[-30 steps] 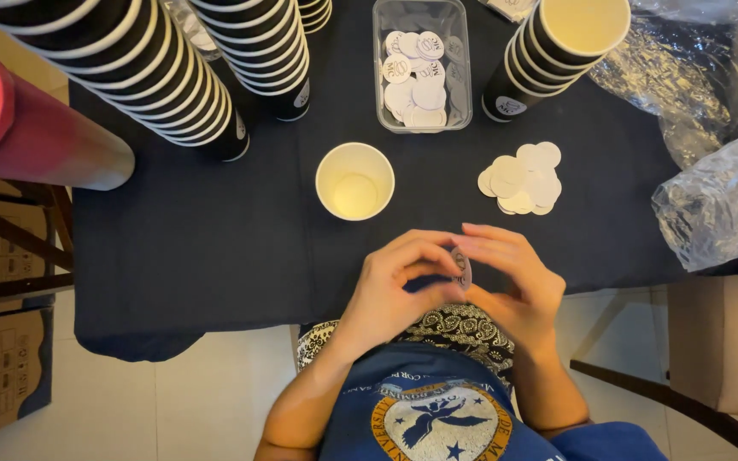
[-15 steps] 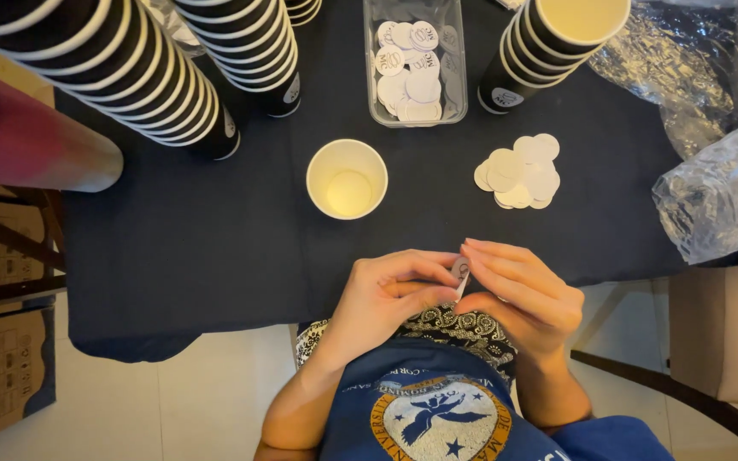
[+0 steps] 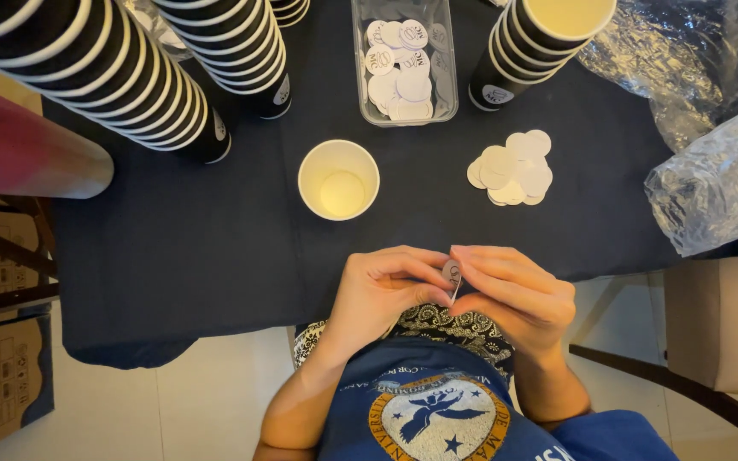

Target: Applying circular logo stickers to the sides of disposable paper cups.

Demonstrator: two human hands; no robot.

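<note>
My left hand (image 3: 386,290) and my right hand (image 3: 514,294) meet at the near edge of the dark table (image 3: 215,248), fingertips pinched together on a small round white sticker (image 3: 452,273) with its backing paper hanging below. An open cream paper cup (image 3: 338,180) stands upright just beyond my hands. A loose pile of round white backing discs (image 3: 510,168) lies to the right of the cup. Behind it, a clear plastic tub (image 3: 403,60) holds several round printed stickers.
Long stacks of black paper cups (image 3: 121,77) lie at the back left, with another stack (image 3: 540,43) at the back right. A red tube (image 3: 19,158) rests at the left edge. Crumpled clear plastic bags (image 3: 711,154) fill the right side. A cardboard box (image 3: 711,324) sits on the floor.
My hands have drawn slightly nearer to me and kept working the sticker between the fingertips. The cup and the disc pile have not moved.
</note>
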